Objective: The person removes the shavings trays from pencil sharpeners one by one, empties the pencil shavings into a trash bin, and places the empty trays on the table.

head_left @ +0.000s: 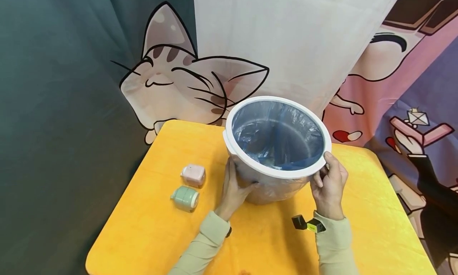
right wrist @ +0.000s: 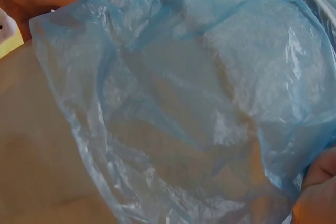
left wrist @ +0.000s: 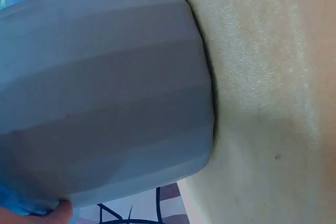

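One likely light, stiff bin (left wrist: 105, 93): your half-closed left grip (head_left: 232, 190) cups it, your right grip (head_left: 330, 184) pinches its rim (head_left: 275, 173), surer than the slippery-looking bag (head_left: 273, 136).

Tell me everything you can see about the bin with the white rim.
The round bin has a greyish body with faceted sides and a white rim, probably plastic. A crinkled translucent blue bag lines it and hangs outside below the rim. Its mouth faces up, over the yellow table; whether its base touches is unclear. The left hand presses against its side; the right hand grips it at the rim.
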The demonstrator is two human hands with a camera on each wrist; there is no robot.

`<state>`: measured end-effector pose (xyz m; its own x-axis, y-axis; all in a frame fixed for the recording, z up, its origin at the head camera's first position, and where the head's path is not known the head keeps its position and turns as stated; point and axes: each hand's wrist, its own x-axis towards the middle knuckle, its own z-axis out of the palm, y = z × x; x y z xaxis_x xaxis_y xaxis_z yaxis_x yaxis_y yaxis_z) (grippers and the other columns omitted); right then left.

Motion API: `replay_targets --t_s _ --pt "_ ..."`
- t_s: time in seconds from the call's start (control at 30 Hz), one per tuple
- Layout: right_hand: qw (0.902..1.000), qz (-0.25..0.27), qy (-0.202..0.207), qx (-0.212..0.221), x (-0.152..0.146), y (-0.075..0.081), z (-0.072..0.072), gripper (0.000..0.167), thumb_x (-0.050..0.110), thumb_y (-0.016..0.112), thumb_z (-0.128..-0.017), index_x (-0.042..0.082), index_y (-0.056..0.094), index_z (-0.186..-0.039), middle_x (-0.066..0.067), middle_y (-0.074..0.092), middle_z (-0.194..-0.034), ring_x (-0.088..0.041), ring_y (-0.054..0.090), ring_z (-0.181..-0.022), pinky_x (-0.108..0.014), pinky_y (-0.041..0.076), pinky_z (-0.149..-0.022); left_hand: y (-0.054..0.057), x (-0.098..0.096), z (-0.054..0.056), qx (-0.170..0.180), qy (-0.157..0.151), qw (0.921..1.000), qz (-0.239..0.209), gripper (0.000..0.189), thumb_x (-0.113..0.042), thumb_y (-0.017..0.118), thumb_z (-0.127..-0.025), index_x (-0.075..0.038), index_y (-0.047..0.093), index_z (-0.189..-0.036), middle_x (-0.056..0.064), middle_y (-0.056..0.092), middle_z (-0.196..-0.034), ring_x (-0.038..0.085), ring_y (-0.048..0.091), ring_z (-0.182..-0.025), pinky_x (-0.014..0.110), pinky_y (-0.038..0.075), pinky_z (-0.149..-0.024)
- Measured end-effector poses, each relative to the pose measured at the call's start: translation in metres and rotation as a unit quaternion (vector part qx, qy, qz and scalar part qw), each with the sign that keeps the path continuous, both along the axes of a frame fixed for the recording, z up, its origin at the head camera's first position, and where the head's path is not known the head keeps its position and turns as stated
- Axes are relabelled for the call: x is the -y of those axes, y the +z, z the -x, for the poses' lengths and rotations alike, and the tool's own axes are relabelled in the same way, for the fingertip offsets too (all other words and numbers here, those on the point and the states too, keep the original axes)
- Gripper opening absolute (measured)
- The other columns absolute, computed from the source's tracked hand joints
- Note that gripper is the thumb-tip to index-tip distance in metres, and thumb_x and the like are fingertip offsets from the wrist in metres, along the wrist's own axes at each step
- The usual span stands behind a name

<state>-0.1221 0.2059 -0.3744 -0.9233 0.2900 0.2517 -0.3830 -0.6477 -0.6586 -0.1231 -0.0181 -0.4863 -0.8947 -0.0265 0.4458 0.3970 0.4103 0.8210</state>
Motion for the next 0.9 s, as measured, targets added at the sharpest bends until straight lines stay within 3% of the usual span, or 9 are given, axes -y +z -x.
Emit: replay_targets --t_s 0.17,0.4,0.53,0.63,0.73,0.8,0.9 --pt "0.9985 -0.053 -0.009 0.001 -0.001 -0.001 -0.001 0.023 0.012 0.049 -0.093 -0.002 0.057 -0.076 -0.001 0.033 -0.048 -0.007 0.033 -0.027 -0.021 0.01 -0.027 0.001 0.002 0.0 0.001 -0.01 0.9999 -0.01 0.114 -0.061 0.063 -0.067 -0.014 -0.001 -0.148 0.012 0.012 -0.152 0.028 0.02 -0.136 0.047 0.025 -0.107" --pt "0.9976 -0.066 -0.015 -0.013 -0.001 -0.003 -0.002 0.023 0.012 0.049 -0.093 -0.001 0.054 -0.074 -0.002 0.033 -0.051 -0.01 0.034 -0.03 -0.019 0.022 -0.026 0.002 0.009 0.0 0.017 -0.027 0.9992 -0.024 0.111 -0.05 0.072 -0.068 -0.019 0.003 -0.148 0.007 0.016 -0.151 0.025 0.023 -0.136 0.046 0.026 -0.107" --pt "0.9978 -0.062 -0.007 -0.022 -0.002 -0.005 -0.005 0.021 0.011 0.049 -0.094 -0.004 0.055 -0.081 -0.006 0.035 -0.053 -0.015 0.034 -0.033 -0.02 0.028 -0.029 0.0 0.014 0.0 0.026 -0.033 0.9988 -0.025 0.11 -0.046 0.075 -0.067 -0.022 0.006 -0.148 0.005 0.017 -0.151 0.024 0.024 -0.135 0.045 0.027 -0.107" --pt "0.9948 -0.076 -0.017 -0.066 -0.002 -0.009 -0.007 0.022 0.007 0.045 -0.095 -0.009 0.051 -0.08 -0.01 0.036 -0.055 -0.02 0.038 -0.036 -0.023 0.033 -0.032 -0.002 0.02 -0.002 0.017 -0.03 0.9993 -0.015 0.11 -0.044 0.076 -0.066 -0.022 0.006 -0.148 0.005 0.015 -0.152 0.023 0.023 -0.136 0.043 0.027 -0.107" --pt "0.9801 -0.13 -0.071 -0.132 0.001 -0.015 -0.01 0.026 -0.002 0.04 -0.094 -0.015 0.044 -0.072 -0.013 0.039 -0.055 -0.022 0.042 -0.037 -0.026 0.036 -0.034 -0.002 0.027 -0.005 -0.002 -0.022 0.9997 -0.013 0.109 -0.04 0.076 -0.067 -0.022 0.006 -0.148 0.006 0.012 -0.152 0.023 0.023 -0.136 0.041 0.032 -0.104" --pt "0.9607 -0.175 -0.122 -0.178 0.007 -0.019 -0.013 0.027 -0.008 0.038 -0.091 -0.016 0.039 -0.065 -0.014 0.041 -0.052 -0.021 0.044 -0.036 -0.025 0.037 -0.035 -0.002 0.033 -0.007 -0.02 -0.005 0.9998 -0.006 0.108 -0.04 0.075 -0.068 -0.019 0.008 -0.148 0.005 0.013 -0.152 0.022 0.026 -0.134 0.038 0.036 -0.102" --pt "0.9253 -0.236 -0.181 -0.235 0.018 -0.021 -0.019 0.027 -0.013 0.041 -0.087 -0.018 0.039 -0.06 -0.014 0.044 -0.048 -0.017 0.044 -0.036 -0.022 0.037 -0.036 0.0 0.044 -0.01 -0.076 0.037 0.996 0.03 0.097 -0.038 0.074 -0.07 -0.009 0.021 -0.146 0.01 0.023 -0.147 0.025 0.034 -0.129 0.037 0.038 -0.1"
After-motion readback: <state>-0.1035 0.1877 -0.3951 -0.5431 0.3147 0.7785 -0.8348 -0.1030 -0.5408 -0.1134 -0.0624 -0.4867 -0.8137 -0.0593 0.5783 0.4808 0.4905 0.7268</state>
